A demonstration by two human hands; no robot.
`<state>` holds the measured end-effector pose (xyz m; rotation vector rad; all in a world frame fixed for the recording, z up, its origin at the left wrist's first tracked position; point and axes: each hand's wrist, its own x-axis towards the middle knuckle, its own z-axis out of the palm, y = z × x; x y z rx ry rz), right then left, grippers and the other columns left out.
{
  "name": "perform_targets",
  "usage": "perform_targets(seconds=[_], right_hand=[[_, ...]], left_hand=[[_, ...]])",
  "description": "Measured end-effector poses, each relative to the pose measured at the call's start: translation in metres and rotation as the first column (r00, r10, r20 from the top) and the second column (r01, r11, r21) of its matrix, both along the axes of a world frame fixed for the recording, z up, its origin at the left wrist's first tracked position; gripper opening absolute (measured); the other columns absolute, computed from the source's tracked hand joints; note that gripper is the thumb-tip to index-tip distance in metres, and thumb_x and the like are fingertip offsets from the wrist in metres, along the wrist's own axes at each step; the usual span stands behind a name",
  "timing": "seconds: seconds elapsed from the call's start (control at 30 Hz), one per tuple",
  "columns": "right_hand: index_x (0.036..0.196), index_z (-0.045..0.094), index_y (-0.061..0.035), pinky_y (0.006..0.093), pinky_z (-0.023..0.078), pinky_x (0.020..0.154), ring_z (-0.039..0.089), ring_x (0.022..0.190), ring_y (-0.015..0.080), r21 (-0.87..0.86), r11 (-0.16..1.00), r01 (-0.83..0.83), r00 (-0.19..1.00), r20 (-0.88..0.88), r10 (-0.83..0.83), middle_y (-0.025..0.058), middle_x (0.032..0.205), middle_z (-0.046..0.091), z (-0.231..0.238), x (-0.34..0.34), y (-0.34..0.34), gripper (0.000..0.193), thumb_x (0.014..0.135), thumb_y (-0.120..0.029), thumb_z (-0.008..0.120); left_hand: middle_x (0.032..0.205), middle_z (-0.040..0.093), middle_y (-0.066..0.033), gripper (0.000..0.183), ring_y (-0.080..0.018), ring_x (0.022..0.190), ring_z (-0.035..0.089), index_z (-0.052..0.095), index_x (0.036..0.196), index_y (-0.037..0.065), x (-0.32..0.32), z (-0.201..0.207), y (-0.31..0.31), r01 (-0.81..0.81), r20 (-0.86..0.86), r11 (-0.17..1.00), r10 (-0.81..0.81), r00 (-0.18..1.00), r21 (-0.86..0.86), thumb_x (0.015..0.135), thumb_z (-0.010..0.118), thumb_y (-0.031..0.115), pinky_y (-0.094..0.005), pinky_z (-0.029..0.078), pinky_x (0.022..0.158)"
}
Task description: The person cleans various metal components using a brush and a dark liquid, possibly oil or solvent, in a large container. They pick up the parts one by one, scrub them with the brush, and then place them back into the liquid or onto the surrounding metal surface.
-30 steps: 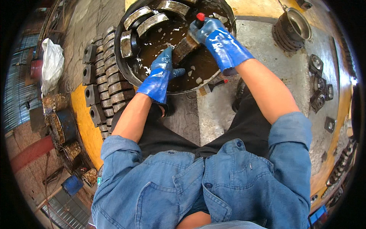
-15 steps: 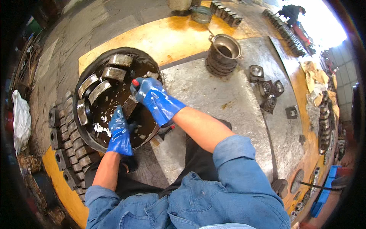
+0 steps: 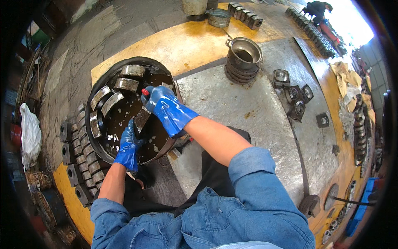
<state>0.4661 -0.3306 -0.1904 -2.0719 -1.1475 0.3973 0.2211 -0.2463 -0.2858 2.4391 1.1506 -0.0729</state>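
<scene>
A round black tub [image 3: 93, 137] of dark brown liquid stands at the left, with several curved metal blocks [image 3: 112, 102] along its far and left side. My left hand [image 3: 129, 145], in a blue rubber glove, grips the near end of a dark metal block [image 3: 143, 119] above the liquid. My right hand [image 3: 159, 101], also gloved in blue, is closed round a red-ended handle [image 3: 145, 92] just beyond that block. The tool's working end is hidden by the glove and block. Pale flecks float on the liquid.
A brush [image 3: 182, 146] with a red-tipped handle lies beside the tub. Metal blocks [image 3: 85, 155] stand in rows at the left. A two-handled pot [image 3: 243, 52] sits ahead on the metal sheet [image 3: 240, 112]; square metal parts [image 3: 295, 99] lie right. A person [image 3: 317, 12] bends far right.
The whole view has shifted slightly. Both hands stay over the tub, and the right hand remains closed on the red-ended handle beside the metal block.
</scene>
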Motion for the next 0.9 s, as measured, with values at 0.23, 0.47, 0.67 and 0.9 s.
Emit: perform_targets(seconds=[0.23, 0.47, 0.67, 0.9], right_hand=[[0.092, 0.073, -0.0138, 0.0459, 0.059, 0.076, 0.073, 0.089, 0.0380, 0.074, 0.996, -0.041, 0.997, -0.068, 0.046, 0.0160, 0.093, 0.076, -0.013, 0.005, 0.009, 0.016, 0.089, -0.029, 0.071], [0.102, 0.078, -0.0111, 0.0480, 0.059, 0.085, 0.071, 0.090, 0.0386, 0.145, 0.989, -0.011, 0.998, -0.063, 0.020, 0.0197, 0.097, 0.074, -0.015, 0.014, 0.012, 0.030, 0.096, -0.037, 0.063], [0.128, 0.065, -0.0013, 0.0360, 0.058, 0.087, 0.066, 0.092, 0.0221, 0.240, 0.970, -0.049, 0.980, -0.177, 0.093, 0.0145, 0.104, 0.068, -0.077, 0.033, 0.062, 0.025, 0.104, -0.006, 0.060], [0.066, 0.063, -0.0144, 0.0392, 0.043, 0.046, 0.054, 0.050, 0.0226, 0.131, 0.941, 0.312, -0.212, -0.956, 0.203, 0.0039, 0.059, 0.059, -0.036, 0.038, 0.034, 0.033, 0.098, -0.020, 0.070]], left_hand=[[0.136, 0.064, -0.0271, 0.115, -0.0420, 0.125, 0.063, 0.034, 0.158, 0.000, 0.017, 0.022, -0.019, 0.007, 0.038, 0.999, -0.008, 0.999, 0.031, 0.066, 0.097, 0.030, -0.0464, 0.051, 0.107], [0.128, 0.069, -0.0183, 0.074, -0.0277, 0.116, 0.067, 0.052, 0.145, 0.000, -0.023, 0.041, -0.006, -0.088, 0.100, 0.955, 0.121, 0.988, -0.283, 0.079, 0.084, 0.011, -0.0421, 0.053, 0.102], [0.108, 0.075, -0.0115, 0.046, -0.0207, 0.095, 0.068, 0.069, 0.126, 0.000, -0.003, 0.070, 0.024, -0.309, -0.111, 0.740, 0.305, 0.946, -0.598, 0.087, 0.082, 0.018, -0.0375, 0.052, 0.089], [0.103, 0.077, -0.0107, 0.032, -0.0186, 0.085, 0.073, 0.075, 0.120, 0.009, -0.004, 0.083, 0.038, -0.328, -0.027, 0.481, 0.532, 0.847, -0.813, 0.098, 0.071, 0.032, -0.0275, 0.057, 0.068]])
